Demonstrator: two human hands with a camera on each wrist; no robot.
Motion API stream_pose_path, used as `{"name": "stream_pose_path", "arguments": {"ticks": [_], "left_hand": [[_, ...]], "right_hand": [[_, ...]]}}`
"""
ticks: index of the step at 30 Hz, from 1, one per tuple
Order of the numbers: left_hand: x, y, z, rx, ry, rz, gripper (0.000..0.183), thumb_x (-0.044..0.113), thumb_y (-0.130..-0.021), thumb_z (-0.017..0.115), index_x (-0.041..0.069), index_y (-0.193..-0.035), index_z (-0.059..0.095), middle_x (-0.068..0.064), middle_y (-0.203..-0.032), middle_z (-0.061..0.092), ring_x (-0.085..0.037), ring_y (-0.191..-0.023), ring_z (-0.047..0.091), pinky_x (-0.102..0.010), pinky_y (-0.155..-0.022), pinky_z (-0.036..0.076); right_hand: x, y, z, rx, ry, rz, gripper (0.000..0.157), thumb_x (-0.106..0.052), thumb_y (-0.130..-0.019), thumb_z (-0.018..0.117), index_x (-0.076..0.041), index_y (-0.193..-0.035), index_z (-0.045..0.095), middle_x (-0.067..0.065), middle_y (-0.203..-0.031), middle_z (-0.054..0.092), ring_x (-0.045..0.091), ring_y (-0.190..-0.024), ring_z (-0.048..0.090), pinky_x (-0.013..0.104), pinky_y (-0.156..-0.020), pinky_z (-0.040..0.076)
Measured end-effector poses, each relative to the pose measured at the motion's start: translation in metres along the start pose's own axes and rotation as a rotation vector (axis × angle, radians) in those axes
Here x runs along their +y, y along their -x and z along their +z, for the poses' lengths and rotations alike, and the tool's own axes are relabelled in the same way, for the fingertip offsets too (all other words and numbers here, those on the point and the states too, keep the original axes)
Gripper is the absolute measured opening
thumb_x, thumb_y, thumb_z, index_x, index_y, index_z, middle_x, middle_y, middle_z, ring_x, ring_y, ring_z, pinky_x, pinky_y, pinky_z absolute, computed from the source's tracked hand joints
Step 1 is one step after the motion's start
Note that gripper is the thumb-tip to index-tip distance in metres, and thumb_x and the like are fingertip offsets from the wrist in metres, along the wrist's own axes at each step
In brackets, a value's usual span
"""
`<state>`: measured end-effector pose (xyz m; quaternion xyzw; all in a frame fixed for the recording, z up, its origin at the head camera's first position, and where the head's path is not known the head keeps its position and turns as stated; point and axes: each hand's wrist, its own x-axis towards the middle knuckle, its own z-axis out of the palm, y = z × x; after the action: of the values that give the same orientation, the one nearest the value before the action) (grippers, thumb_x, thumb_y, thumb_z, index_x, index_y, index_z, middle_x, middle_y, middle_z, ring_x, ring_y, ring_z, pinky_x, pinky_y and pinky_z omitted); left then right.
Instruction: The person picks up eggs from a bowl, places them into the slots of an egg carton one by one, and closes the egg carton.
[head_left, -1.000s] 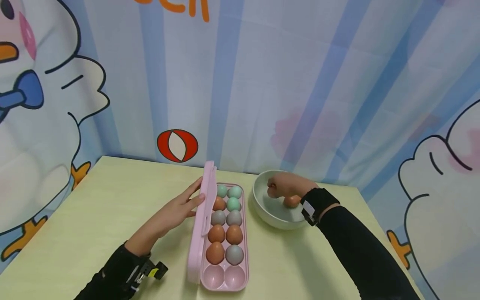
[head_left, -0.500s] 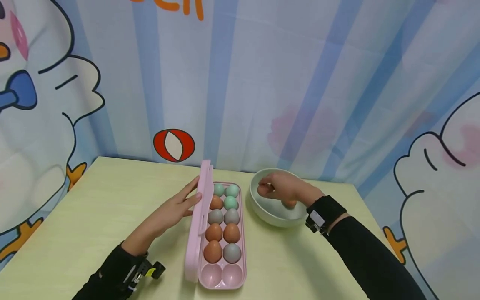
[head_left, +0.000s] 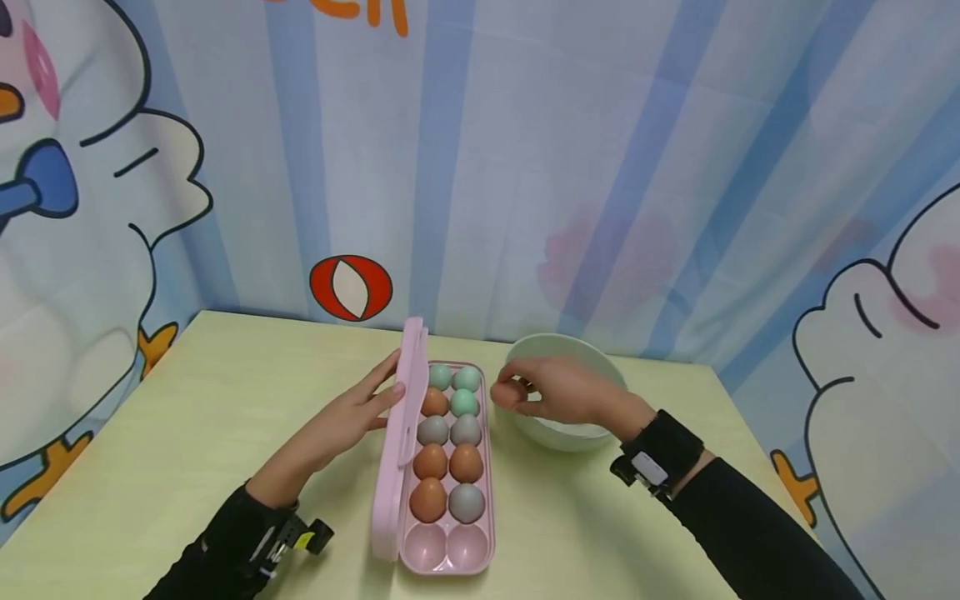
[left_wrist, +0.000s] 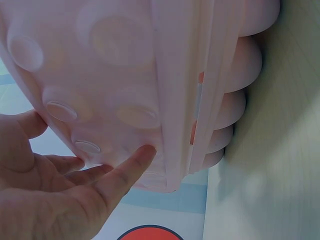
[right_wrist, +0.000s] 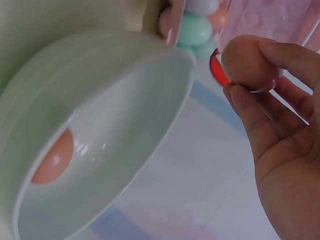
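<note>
A pink egg carton [head_left: 483,533] stands on the table with its lid [head_left: 390,492] raised. My left hand [head_left: 337,429] holds the lid, thumb at its upper edge and other fingers against the outer face [left_wrist: 100,75]. Brown, grey and pale green eggs fill most hollows; the two nearest hold none. My right hand [head_left: 573,390] pinches a brown egg [right_wrist: 250,62] between thumb and fingers, at the left rim of the pale green bowl [head_left: 558,437]. Another brown egg [right_wrist: 56,159] lies inside that bowl, hidden by the hand in the head view.
The pale yellow table [head_left: 262,367] meets a blue striped backdrop [head_left: 487,167] with cartoon figures close behind the bowl and carton. Black bands with small devices sit on both wrists.
My right hand has risen out of the bowl and moved left to its rim, bringing a brown egg along. The left hand stays at the carton lid.
</note>
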<state>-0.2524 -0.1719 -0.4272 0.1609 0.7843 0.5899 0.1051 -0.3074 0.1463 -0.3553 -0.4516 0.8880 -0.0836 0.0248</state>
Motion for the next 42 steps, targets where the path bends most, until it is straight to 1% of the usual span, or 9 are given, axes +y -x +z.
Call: {"name": "stream_pose_path", "arguments": {"ticks": [6,15,18,22,28,32,36,39,42], "left_hand": [[0.001,-0.003,0.002,-0.003,0.005,-0.003,0.069,0.049,-0.102,0.044,0.032,-0.158,0.009,-0.007,-0.162,0.013,-0.035,-0.137,0.037,-0.050,-0.100,0.045],[0.001,-0.002,0.002,0.000,0.011,-0.018,0.069,0.050,-0.101,0.044,0.033,-0.158,0.009,-0.007,-0.162,0.013,-0.035,-0.137,0.038,-0.050,-0.101,0.045],[0.001,-0.002,0.001,0.001,0.006,-0.017,0.069,0.050,-0.102,0.044,0.032,-0.158,0.008,-0.007,-0.163,0.012,-0.035,-0.137,0.037,-0.050,-0.101,0.045],[0.002,-0.001,0.000,0.001,-0.003,-0.013,0.069,0.050,-0.102,0.044,0.031,-0.158,0.008,-0.006,-0.163,0.010,-0.035,-0.138,0.036,-0.049,-0.100,0.045],[0.001,-0.001,0.000,0.001,-0.007,-0.011,0.069,0.050,-0.102,0.043,0.032,-0.158,0.007,-0.005,-0.163,0.009,-0.035,-0.139,0.034,-0.050,-0.101,0.044],[0.001,-0.001,-0.001,-0.006,-0.005,-0.008,0.069,0.049,-0.102,0.042,0.031,-0.158,0.007,-0.005,-0.163,0.008,-0.035,-0.140,0.032,-0.051,-0.102,0.044],[0.003,0.000,-0.001,-0.008,-0.001,-0.008,0.069,0.049,-0.102,0.043,0.031,-0.158,0.007,-0.005,-0.163,0.008,-0.035,-0.140,0.031,-0.051,-0.102,0.043],[0.003,0.000,0.000,-0.008,-0.005,-0.012,0.069,0.049,-0.102,0.043,0.031,-0.158,0.007,-0.005,-0.163,0.008,-0.035,-0.140,0.032,-0.051,-0.102,0.044],[0.003,0.001,0.000,-0.009,-0.006,-0.015,0.069,0.049,-0.102,0.043,0.031,-0.158,0.006,-0.005,-0.163,0.008,-0.035,-0.140,0.033,-0.050,-0.102,0.044]], "right_hand": [[-0.026,0.003,0.006,-0.058,-0.106,-0.016,0.029,-0.023,-0.094,0.068,-0.017,-0.122,0.063,-0.010,-0.106,0.064,0.006,-0.097,0.062,0.025,-0.083,0.052],[-0.055,0.000,0.015,-0.100,-0.171,-0.173,0.034,-0.019,-0.093,0.069,-0.015,-0.126,0.062,-0.007,-0.114,0.064,0.004,-0.104,0.060,0.019,-0.088,0.050],[-0.061,-0.001,0.019,-0.109,-0.177,-0.218,0.033,-0.019,-0.093,0.070,-0.015,-0.125,0.062,-0.008,-0.114,0.063,0.003,-0.105,0.059,0.017,-0.088,0.048],[-0.067,-0.003,0.026,-0.117,-0.147,-0.266,0.034,-0.020,-0.092,0.071,-0.016,-0.125,0.062,-0.009,-0.115,0.061,0.002,-0.103,0.055,0.013,-0.087,0.046],[-0.075,-0.005,0.033,-0.145,-0.100,-0.304,0.034,-0.021,-0.091,0.072,-0.017,-0.124,0.063,-0.010,-0.110,0.060,0.001,-0.094,0.054,0.008,-0.080,0.044],[-0.082,-0.007,0.038,-0.174,-0.114,-0.343,0.034,-0.021,-0.091,0.072,-0.017,-0.124,0.063,-0.011,-0.112,0.061,0.001,-0.099,0.054,0.008,-0.084,0.043],[-0.089,-0.009,0.046,-0.208,-0.114,-0.377,0.037,-0.017,-0.089,0.073,-0.018,-0.125,0.064,-0.014,-0.117,0.062,0.002,-0.101,0.051,0.009,-0.090,0.039],[-0.093,-0.009,0.053,-0.249,-0.138,-0.378,0.039,-0.009,-0.088,0.073,-0.018,-0.125,0.063,-0.014,-0.115,0.061,0.002,-0.096,0.050,0.008,-0.087,0.038],[-0.098,-0.010,0.058,-0.282,-0.155,-0.381,0.037,-0.008,-0.087,0.072,-0.016,-0.122,0.063,-0.013,-0.109,0.060,0.001,-0.089,0.050,0.006,-0.081,0.038]]}}
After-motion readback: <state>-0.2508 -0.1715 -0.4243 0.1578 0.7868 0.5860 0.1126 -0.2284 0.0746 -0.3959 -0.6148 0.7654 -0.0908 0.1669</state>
